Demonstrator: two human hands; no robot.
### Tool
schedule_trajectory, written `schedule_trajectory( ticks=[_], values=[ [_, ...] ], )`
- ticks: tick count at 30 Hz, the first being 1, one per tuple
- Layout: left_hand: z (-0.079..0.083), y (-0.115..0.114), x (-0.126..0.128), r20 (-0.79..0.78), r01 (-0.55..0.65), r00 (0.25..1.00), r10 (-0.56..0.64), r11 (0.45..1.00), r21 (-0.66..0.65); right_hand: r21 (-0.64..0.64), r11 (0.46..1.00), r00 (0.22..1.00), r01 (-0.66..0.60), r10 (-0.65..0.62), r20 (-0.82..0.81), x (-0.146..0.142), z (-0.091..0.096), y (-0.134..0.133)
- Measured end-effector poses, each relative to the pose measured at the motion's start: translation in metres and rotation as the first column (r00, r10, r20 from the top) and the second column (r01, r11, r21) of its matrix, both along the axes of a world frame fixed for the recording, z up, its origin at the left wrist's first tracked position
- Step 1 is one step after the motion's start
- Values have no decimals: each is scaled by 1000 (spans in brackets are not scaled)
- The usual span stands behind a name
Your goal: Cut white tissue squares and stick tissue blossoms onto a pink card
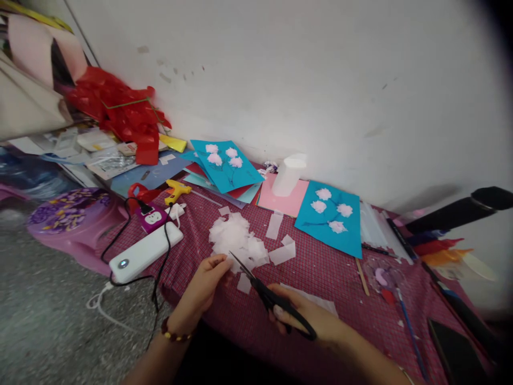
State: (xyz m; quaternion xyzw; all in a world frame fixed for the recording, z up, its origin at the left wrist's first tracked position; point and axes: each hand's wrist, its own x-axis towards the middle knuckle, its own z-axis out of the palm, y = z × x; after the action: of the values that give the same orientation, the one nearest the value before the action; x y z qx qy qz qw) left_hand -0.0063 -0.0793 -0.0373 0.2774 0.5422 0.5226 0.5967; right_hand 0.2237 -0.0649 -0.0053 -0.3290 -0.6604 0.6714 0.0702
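The person sits at a low counter [320, 267] covered in a red checked cloth. The right hand [308, 316] is closed through the black handles of a pair of scissors [272, 299], thumb and fingers in the loops. The blades stand slightly apart and point up and to the left. Their tips reach the near edge of a heap of white paper scraps [238, 239], which lies in the middle of the cloth just beyond both hands. The left hand [204, 289] comes in from the near left with its fingertips pinched together on that same near edge of the heap, right beside the blade tips. Whether it grips one scrap or several I cannot tell. A beaded bracelet [174, 335] sits on that wrist.

A few loose white strips [282, 253] lie just right of the heap. Further back, two blue cards with white paper blossoms rest on the cloth, one [226, 163] to the left on a stack of coloured sheets, the other [331, 216] to the right. A white bottle [289, 174] stands between them on a pink sheet [280, 203]. At the left edge are a white power bank [144, 251] with a black cable and a yellow glue gun [178, 190]. A paintbrush [409, 326] lies to the right, well apart from the hands.
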Motion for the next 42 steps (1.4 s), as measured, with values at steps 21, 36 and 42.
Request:
schedule_trajectory(
  ticks=[21, 36, 42],
  values=[
    [15, 19, -22, -854, 227, 480, 201, 912, 342, -157, 982, 929, 101, -150, -339, 66, -12, -16],
    [0, 138, 126, -914, 630, 309, -262, 777, -10, -75, 900, 855, 429, -432, -288, 155, -29, -71],
    [15, 133, 135, -849, 711, 342, -404, 702, -48, -57, 902, 853, 427, -423, -305, 152, -23, -74]
  ],
)
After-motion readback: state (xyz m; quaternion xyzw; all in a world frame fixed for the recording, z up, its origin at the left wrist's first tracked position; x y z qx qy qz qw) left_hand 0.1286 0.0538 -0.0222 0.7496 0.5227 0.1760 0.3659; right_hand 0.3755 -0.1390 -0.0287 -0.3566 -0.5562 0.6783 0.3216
